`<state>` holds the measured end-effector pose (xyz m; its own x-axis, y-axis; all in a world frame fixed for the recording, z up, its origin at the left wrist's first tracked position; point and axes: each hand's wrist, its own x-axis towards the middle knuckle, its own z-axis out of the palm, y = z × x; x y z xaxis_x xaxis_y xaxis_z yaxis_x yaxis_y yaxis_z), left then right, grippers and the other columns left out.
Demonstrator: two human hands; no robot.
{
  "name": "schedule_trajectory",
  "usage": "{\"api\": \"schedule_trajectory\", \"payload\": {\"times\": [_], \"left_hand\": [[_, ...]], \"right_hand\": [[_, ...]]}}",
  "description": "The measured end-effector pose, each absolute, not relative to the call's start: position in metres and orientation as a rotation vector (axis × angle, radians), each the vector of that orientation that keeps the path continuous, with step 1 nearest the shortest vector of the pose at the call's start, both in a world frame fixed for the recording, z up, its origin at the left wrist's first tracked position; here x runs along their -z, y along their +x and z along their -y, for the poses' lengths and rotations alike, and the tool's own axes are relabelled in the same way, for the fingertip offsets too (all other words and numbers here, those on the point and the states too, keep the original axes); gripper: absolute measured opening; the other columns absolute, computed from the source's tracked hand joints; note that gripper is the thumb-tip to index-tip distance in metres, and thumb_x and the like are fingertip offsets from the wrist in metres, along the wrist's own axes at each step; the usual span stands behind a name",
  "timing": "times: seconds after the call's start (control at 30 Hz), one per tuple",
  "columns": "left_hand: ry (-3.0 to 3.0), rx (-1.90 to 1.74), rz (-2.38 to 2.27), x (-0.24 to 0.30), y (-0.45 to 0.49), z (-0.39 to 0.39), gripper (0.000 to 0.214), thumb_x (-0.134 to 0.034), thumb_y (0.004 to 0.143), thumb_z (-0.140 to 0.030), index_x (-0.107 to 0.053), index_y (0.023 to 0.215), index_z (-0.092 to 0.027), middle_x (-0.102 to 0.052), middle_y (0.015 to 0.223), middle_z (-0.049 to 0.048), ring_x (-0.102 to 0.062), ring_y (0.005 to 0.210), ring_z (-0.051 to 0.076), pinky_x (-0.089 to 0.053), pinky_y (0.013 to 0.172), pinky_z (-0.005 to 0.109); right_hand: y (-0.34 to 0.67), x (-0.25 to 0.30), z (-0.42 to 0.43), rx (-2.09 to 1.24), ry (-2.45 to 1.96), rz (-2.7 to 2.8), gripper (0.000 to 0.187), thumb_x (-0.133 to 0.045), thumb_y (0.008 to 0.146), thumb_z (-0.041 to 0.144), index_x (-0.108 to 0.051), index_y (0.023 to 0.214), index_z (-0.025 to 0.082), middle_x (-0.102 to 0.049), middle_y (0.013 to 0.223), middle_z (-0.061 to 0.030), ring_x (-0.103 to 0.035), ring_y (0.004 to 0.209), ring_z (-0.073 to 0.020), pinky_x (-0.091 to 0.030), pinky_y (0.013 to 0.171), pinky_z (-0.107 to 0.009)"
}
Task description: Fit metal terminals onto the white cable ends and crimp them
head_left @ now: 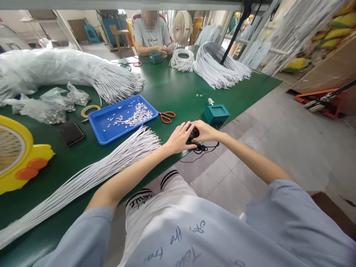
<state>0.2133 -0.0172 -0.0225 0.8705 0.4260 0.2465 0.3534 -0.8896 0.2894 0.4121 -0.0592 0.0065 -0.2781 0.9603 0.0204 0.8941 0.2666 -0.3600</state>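
Observation:
At the table's near edge, a small black rounded object [194, 132] sits between my hands, mostly covered by fingers; its kind is unclear. My left hand [180, 138] reaches over it from the left, fingertips on its top and thumb below. My right hand [205, 131] grips it from the other side. A bundled black cable [202, 148] hangs just below my hands at the edge. Left of them lie red-handled scissors [167, 117] and a blue tray [101, 136] with many small whitish pieces. A green box-like block [217, 114] stands to their right.
A bundle of white cables [111, 159] runs along the near left of the green table [167, 85]. Farther off lie a bagged cable bundle [55, 70], cable coils [217, 66], a phone [71, 133] and tape [90, 110]. A person [151, 37] sits opposite, beside a fan [182, 26].

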Motion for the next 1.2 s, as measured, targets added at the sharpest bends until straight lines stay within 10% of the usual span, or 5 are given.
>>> {"api": "schedule_trajectory", "payload": {"times": [0.2, 0.43, 0.97, 1.2], "left_hand": [[2.805, -0.346, -0.558, 0.043, 0.252, -0.007, 0.078, -0.057, 0.084, -0.053, -0.032, 0.143, -0.007, -0.048, 0.138, 0.0202, -0.044, 0.129, 0.029, -0.038, 0.106, 0.038], [2.807, -0.32, -0.659, 0.052, 0.254, -0.002, 0.067, -0.055, 0.085, -0.052, -0.041, 0.137, -0.013, -0.047, 0.135, 0.0155, -0.045, 0.124, 0.028, -0.038, 0.104, 0.039], [2.712, -0.411, -1.071, 0.05, 0.29, 0.037, 0.066, -0.051, 0.087, -0.055, -0.044, 0.136, -0.011, -0.054, 0.117, 0.0215, -0.052, 0.107, 0.035, -0.04, 0.09, 0.044], [2.611, -0.5, -1.182, 0.053, 0.305, 0.038, 0.073, -0.055, 0.086, -0.055, -0.042, 0.138, -0.005, -0.054, 0.118, 0.0241, -0.051, 0.109, 0.037, -0.04, 0.091, 0.046]], "right_hand": [[0.447, -0.008, 0.049, -0.469, -1.853, 2.171, 0.036, -0.053, 0.09, 0.046, -0.061, 0.111, 0.018, -0.063, 0.114, -0.008, -0.061, 0.099, -0.0187, -0.051, 0.087, -0.037], [0.538, -0.04, 0.013, -0.203, -2.673, 1.287, 0.106, -0.063, 0.066, 0.07, -0.034, 0.138, -0.001, -0.038, 0.139, -0.0351, -0.034, 0.131, -0.0515, -0.032, 0.101, -0.066], [0.486, -0.025, -0.1, -0.559, -2.199, 2.123, 0.119, -0.084, 0.046, 0.044, -0.028, 0.147, 0.014, -0.047, 0.143, -0.0167, -0.048, 0.128, -0.0355, -0.043, 0.105, -0.045], [0.423, -0.034, -0.113, -0.684, -1.857, 2.403, 0.1, -0.084, 0.04, 0.021, -0.05, 0.134, 0.022, -0.05, 0.142, -0.0054, -0.05, 0.128, -0.0298, -0.045, 0.105, -0.043]]}}
